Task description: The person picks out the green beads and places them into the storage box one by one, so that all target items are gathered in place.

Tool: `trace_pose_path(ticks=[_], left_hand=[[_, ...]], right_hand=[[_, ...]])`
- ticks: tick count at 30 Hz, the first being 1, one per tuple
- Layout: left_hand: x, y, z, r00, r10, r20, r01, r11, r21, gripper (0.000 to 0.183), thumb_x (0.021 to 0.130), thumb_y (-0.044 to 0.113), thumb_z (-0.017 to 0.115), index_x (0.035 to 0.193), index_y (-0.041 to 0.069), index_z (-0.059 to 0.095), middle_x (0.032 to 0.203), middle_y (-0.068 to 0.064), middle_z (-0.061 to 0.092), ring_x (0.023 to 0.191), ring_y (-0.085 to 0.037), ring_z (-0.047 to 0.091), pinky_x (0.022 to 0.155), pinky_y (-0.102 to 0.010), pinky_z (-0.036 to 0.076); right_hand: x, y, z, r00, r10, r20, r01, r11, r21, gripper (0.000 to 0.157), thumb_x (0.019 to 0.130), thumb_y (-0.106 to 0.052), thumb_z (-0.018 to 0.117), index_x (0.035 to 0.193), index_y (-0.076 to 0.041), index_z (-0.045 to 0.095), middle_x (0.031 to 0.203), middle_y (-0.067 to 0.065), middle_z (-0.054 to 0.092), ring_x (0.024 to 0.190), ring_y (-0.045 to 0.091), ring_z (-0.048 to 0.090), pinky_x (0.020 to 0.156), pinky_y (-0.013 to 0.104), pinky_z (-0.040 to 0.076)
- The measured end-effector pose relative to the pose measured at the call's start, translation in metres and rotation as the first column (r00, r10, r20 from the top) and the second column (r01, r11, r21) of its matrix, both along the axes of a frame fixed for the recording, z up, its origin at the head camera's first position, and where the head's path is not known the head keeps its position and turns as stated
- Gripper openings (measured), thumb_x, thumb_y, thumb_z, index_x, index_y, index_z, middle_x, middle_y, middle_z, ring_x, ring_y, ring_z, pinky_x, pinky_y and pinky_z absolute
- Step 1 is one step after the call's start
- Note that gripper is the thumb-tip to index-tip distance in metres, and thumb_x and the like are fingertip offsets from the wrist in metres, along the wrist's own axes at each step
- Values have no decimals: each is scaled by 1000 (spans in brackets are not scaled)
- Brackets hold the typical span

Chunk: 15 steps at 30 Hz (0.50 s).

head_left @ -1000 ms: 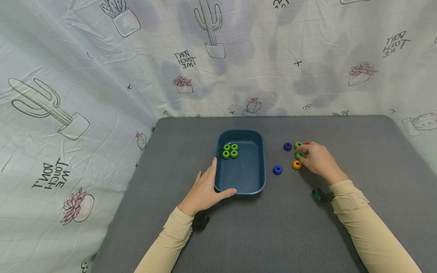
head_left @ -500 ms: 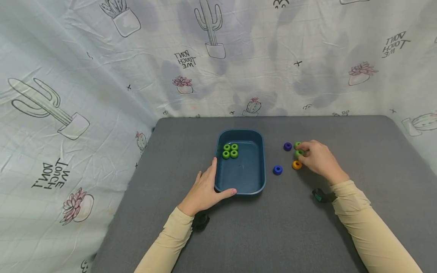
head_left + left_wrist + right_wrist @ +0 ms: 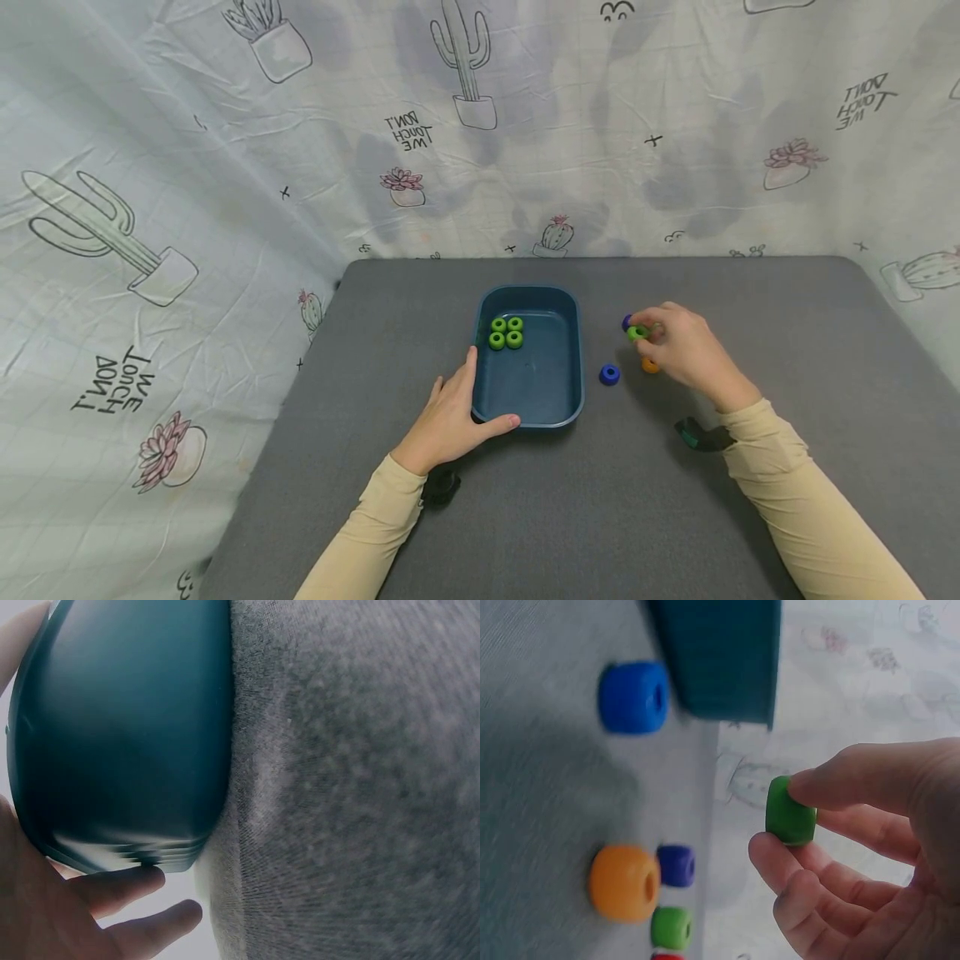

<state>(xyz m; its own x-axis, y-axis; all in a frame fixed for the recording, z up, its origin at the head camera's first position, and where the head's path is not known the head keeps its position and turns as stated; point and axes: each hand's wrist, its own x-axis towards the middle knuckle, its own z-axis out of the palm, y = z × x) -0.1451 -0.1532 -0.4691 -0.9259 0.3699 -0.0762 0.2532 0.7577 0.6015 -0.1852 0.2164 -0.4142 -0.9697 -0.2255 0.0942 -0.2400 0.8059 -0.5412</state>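
Observation:
My right hand (image 3: 690, 350) pinches a green bead (image 3: 637, 332) between thumb and fingertips, lifted off the table in the right wrist view. Below it lie an orange bead (image 3: 624, 883), a dark blue bead (image 3: 676, 865), another green bead (image 3: 670, 928) and part of a red bead (image 3: 667, 956). My left hand (image 3: 450, 421) rests against the near left corner of a blue tray (image 3: 582, 367), its fingers extended along the side and the thumb at the front rim. Several green beads (image 3: 514, 339) sit grouped in the tray's far left part.
A brighter blue bead (image 3: 610, 374) lies on the grey table (image 3: 570, 517) between the tray and the right hand. A white cloth (image 3: 525, 167) with cactus drawings hangs behind the table and at its sides.
My right hand has lifted the green bead from among the loose beads and moved slightly left with it, toward the tray. The left hand and the tray stay put.

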Motion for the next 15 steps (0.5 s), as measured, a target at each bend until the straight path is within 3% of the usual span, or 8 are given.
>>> trace_pose_path(ticks=[9, 15], left_hand=[[1, -1, 1, 1000, -2, 1, 2, 1000, 4, 125, 85, 82, 62, 168, 18, -7, 175, -4, 10, 161, -24, 20, 128, -65, 6], [0, 0, -1, 1000, 0, -2, 0, 1000, 7, 126, 85, 82, 62, 168, 17, -6, 175, -4, 10, 161, -24, 20, 127, -66, 5]], right_hand=[[4, -21, 12, 997, 74, -32, -76, 996, -39, 29, 95, -3, 72, 124, 1, 72, 114, 20, 65, 99, 34, 69, 82, 52, 56], [6, -35, 15, 996, 91, -25, -92, 994, -56, 28, 94, -7, 73, 123, -4, 74, 113, 14, 66, 98, 29, 68, 80, 44, 56]])
